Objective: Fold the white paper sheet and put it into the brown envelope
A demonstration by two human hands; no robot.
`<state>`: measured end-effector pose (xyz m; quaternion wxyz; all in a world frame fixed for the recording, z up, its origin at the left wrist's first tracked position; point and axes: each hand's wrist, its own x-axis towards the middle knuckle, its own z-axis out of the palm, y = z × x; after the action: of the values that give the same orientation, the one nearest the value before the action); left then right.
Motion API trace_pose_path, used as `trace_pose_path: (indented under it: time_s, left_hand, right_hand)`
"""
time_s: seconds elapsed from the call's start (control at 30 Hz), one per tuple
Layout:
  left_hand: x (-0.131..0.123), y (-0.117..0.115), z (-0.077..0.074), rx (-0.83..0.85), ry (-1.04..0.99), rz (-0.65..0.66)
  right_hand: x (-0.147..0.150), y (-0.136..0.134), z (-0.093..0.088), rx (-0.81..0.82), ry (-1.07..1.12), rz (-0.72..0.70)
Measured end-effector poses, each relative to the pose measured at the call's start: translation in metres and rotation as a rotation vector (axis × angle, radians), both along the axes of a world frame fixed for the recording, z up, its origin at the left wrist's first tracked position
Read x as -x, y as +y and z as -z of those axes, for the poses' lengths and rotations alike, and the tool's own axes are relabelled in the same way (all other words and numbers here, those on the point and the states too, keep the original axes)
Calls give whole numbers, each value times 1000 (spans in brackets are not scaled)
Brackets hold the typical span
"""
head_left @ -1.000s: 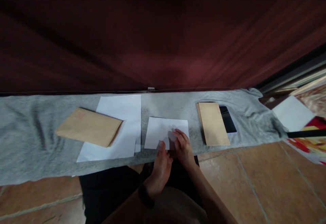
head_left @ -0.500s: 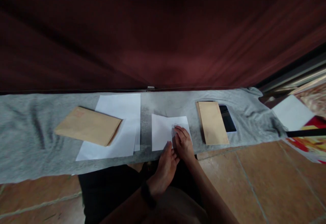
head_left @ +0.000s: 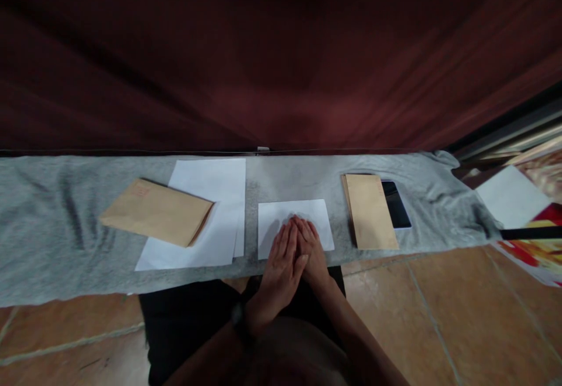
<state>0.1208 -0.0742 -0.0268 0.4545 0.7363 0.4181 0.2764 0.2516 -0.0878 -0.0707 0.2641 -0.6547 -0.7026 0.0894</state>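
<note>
Where the cloth (head_left: 52, 222) nears its front edge, the left hand (head_left: 281, 263) and right hand (head_left: 312, 251) lie side by side, touching, both flat with fingers stretched out on the paper (head_left: 307, 213), gripping nothing. Left of it an envelope (head_left: 156, 213) rests on white sheets (head_left: 219, 187); to the right a second envelope (head_left: 369, 210) partly covers a phone (head_left: 397, 204). Beyond hangs a curtain (head_left: 281, 52).

Near middle of white sheet (head_left: 281, 213) under left hand (head_left: 281, 263) and right hand (head_left: 314, 251); phone (head_left: 397, 204) partly beneath envelope (head_left: 371, 213).
</note>
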Motion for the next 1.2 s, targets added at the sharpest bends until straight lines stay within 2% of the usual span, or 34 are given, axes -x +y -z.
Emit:
trace_pose_path:
  time_s: [0.1,0.2,0.5,0.8,0.97,1.07,1.2]
  left_hand:
    - [-7,18,17,-189,217,68]
    - [-12,25,25,-274,333,78]
    - [-3,37,30,-409,511,14]
    - [8,42,36,-418,542,-116]
    - [8,44,30,-422,577,-155]
    - [-4,48,27,-433,556,-82]
    - [-24,56,31,-440,535,57]
  right_hand:
    - [2,2,-3,55,-89,33]
    - [0,2,-6,62,-151,76]
    - [-12,7,-2,55,-157,205]
    - [-41,-1,9,6,-173,300]
    - [-47,-5,9,8,-164,365]
    - [-41,4,3,8,-128,364]
    - [-24,25,-5,23,-56,214]
